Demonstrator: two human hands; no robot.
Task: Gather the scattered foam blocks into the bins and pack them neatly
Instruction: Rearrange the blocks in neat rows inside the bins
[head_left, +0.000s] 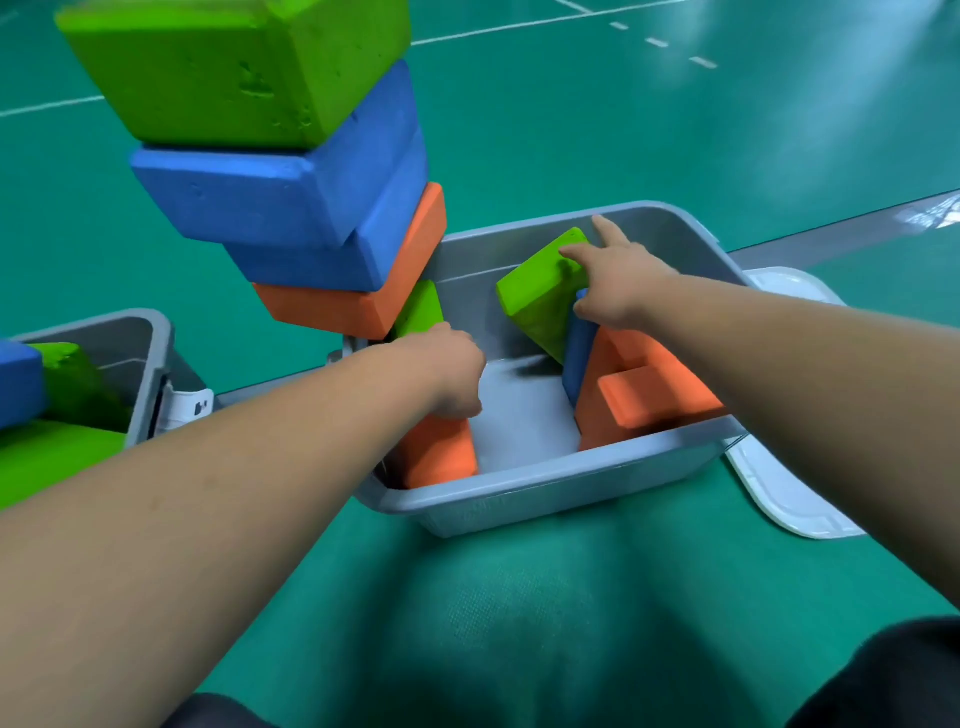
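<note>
A grey bin (545, 493) sits on the green floor in front of me. My right hand (618, 280) grips the upper end of a tilted green block (535, 301) that leans over an upright blue block (574, 364) and orange blocks (649, 400) at the bin's right end. My left hand (454, 376) has its fingers curled down on an orange block (439, 452) in the near left corner. A leaning stack of green, blue and orange blocks (311, 208) rises at the bin's left end, just behind that hand.
A second grey bin (150, 332) at the left edge holds green and blue blocks. A white lid (779, 493) lies on the floor, partly under the right end of the main bin. My dark-clothed knees show at the bottom.
</note>
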